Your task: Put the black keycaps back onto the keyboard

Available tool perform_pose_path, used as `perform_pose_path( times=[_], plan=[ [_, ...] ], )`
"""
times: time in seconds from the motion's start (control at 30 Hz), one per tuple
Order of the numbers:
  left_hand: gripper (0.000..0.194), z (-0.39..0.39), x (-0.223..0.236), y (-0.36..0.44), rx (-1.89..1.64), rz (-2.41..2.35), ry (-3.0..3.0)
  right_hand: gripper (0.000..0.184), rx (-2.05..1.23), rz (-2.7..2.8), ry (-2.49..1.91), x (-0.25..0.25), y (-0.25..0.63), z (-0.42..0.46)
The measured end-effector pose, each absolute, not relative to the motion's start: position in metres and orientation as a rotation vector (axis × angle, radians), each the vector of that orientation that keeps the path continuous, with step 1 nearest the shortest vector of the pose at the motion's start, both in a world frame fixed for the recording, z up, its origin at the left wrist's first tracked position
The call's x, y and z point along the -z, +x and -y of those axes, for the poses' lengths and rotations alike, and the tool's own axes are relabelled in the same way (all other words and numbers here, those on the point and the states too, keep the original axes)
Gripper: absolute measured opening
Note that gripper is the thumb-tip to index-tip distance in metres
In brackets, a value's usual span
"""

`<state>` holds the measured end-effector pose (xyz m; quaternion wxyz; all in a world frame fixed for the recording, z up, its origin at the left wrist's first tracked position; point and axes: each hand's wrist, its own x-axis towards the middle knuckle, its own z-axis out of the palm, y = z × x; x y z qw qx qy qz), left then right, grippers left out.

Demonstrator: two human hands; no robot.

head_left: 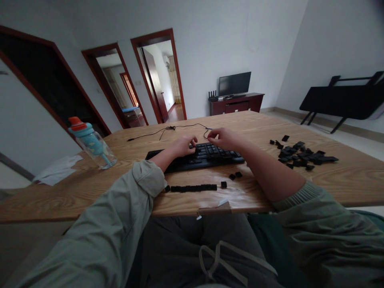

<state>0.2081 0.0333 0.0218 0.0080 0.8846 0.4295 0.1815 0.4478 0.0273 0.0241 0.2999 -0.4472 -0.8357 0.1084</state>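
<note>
Working over keyboard (207, 157); fingers (213, 133) bent

A keyboard (211, 158) is viewed at close range from a head-worn camera — aimed forward and down across a wooden table (345, 180) toward the far wall (204, 52).

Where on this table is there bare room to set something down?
Bare tabletop lies between the bottle and keyboard, and behind the key pile. It's crowded at the keyboard, where the left hand and right hand are, and nearer, along the key row.
</note>
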Motion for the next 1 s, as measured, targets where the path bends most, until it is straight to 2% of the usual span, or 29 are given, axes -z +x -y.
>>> perform_pose_path(
  times=[0.13,0.27,0.5,0.8,1.0],
  plan=[
    [0.026,-0.008,-0.049,0.172,-0.709,-1.457,2.653,0.02,-0.29,2.222,-1.173,-0.029,0.45,-0.02],
    [0.025,0.041,-0.065,0.098,-0.456,-1.579,2.589,0.021,-0.266,2.244,-1.199,-0.033,0.45,-0.014],
    [0.02,0.125,-0.03,0.021,-0.294,-1.855,2.339,0.023,-0.244,2.279,-1.239,-0.033,0.448,-0.01],
    [0.02,0.153,-0.021,0.03,-0.574,-1.732,2.542,0.026,-0.257,2.299,-1.204,-0.022,0.454,-0.02],
    [0.019,0.166,-0.015,0.084,-0.489,-1.369,2.712,0.025,-0.244,2.317,-1.22,-0.025,0.451,-0.015]
  ],
)
